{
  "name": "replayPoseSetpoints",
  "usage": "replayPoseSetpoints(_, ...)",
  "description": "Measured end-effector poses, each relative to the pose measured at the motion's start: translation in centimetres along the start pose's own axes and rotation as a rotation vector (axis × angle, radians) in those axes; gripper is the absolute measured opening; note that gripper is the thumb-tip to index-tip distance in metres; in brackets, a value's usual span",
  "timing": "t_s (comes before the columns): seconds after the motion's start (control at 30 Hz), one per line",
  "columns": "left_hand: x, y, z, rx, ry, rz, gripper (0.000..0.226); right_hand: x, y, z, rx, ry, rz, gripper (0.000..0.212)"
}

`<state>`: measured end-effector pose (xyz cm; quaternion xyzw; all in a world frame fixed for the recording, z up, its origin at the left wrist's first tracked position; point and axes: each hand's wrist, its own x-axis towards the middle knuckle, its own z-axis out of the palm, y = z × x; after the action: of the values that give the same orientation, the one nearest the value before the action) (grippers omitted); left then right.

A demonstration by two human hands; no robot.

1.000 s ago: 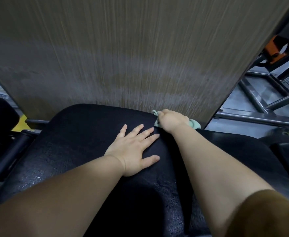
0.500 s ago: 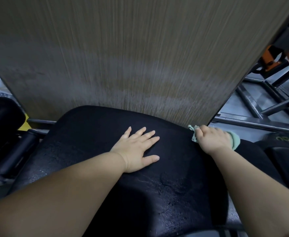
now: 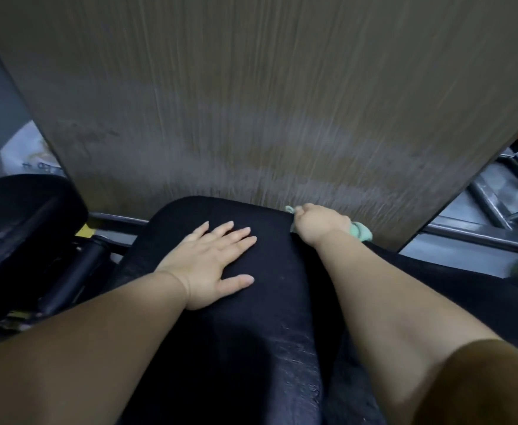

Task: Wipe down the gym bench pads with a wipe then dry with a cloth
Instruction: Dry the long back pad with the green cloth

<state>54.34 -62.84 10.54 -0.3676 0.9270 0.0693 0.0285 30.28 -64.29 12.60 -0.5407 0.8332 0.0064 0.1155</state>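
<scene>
1. While the left hand (image 3: 211,265) lies flat with its fingers straight and slightly spread, its palm presses on the bench pad (image 3: 251,348), a black cushion with a rounded far edge and a finely pebbled, faintly shiny skin.
2. The right hand (image 3: 316,223) is curled into a fist around a pale green cloth (image 3: 361,233), soft and bunched. The cloth sits at the pad's far right edge, with one tuft poking out past the knuckles and a larger fold showing behind the wrist.
3. Counted: two bare hands, one cloth, and two black pads, the second pad (image 3: 21,210) lying off to the left and apart from the first.
4. A brown sleeve (image 3: 481,384) covers the right upper arm.
5. Just behind the pad rises a broad panel (image 3: 251,102) of brown, streaky wood grain, blocking most of the view beyond.
6. Grey steel frame bars (image 3: 481,237) cross at the right, and a black cylindrical roller (image 3: 76,271) sits between the two pads.
</scene>
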Motion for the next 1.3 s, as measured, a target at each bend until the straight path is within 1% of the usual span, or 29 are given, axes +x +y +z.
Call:
replayPoseSetpoints(0.07,0.1,-0.1,0.1,0.004,0.002,0.002,0.09,0.8,-2.9,0.7,0.009,0.022,-0.075,0.043)
replayPoseSetpoints(0.13,0.2,-0.2,0.2,-0.002,0.006,0.008,0.089,1.3,-3.8,1.2,0.003,0.032,-0.133,0.042)
replayPoseSetpoints(0.27,0.2,-0.5,0.3,-0.019,0.014,0.002,0.09,1.1,-1.9,1.3,-0.014,0.053,-0.178,0.033)
replayPoseSetpoints(0.33,0.1,-0.4,0.2,-0.026,0.011,0.004,0.09,0.9,0.3,1.1,-0.014,0.048,-0.136,0.033)
replayPoseSetpoints(0.4,0.1,-0.5,0.2,-0.027,0.008,0.001,0.091,0.5,3.1,0.8,0.005,0.036,-0.055,0.036)
replayPoseSetpoints(0.5,0.2,-0.4,0.2,-0.03,0.014,-0.002,0.091,-0.6,8.3,0.5,0.002,0.029,0.087,0.048)
replayPoseSetpoints(0.57,0.2,-0.4,0.2,-0.029,0.016,-0.002,0.092,-1.5,10.7,0.4,0.003,0.032,0.167,0.052)
replayPoseSetpoints(0.67,0.2,-0.3,0.2,-0.034,0.021,-0.003,0.092,-1.9,11.2,0.3,-0.006,0.037,0.238,0.049)
replayPoseSetpoints(0.77,0.2,-0.3,0.3,-0.036,0.027,0.001,0.091,-1.5,8.8,0.1,-0.016,0.04,0.272,0.048)
replayPoseSetpoints(0.83,0.2,-0.4,0.3,-0.04,0.025,0.002,0.085,-1.0,6.7,0.3,-0.017,0.051,0.248,0.048)
replayPoseSetpoints(0.93,0.2,-0.4,0.2,-0.04,0.026,0.011,0.08,0.0,2.9,0.7,-0.023,0.078,0.164,0.047)
replayPoseSetpoints(1.03,0.3,-0.4,0.2,-0.043,0.023,0.01,0.073,0.9,-1.6,1.0,-0.03,0.066,0.041,0.045)
replayPoseSetpoints(1.13,0.3,-0.3,0.2,-0.046,0.028,0.008,0.072,1.5,-5.0,1.4,-0.031,0.047,-0.106,0.043)
replayPoseSetpoints(1.23,0.5,-0.5,0.2,-0.049,0.026,0.007,0.072,1.7,-5.1,1.6,-0.032,0.044,-0.219,0.039)
replayPoseSetpoints(1.3,0.4,-0.5,0.3,-0.054,0.018,0.004,0.072,1.5,-4.2,1.7,-0.029,0.056,-0.239,0.036)
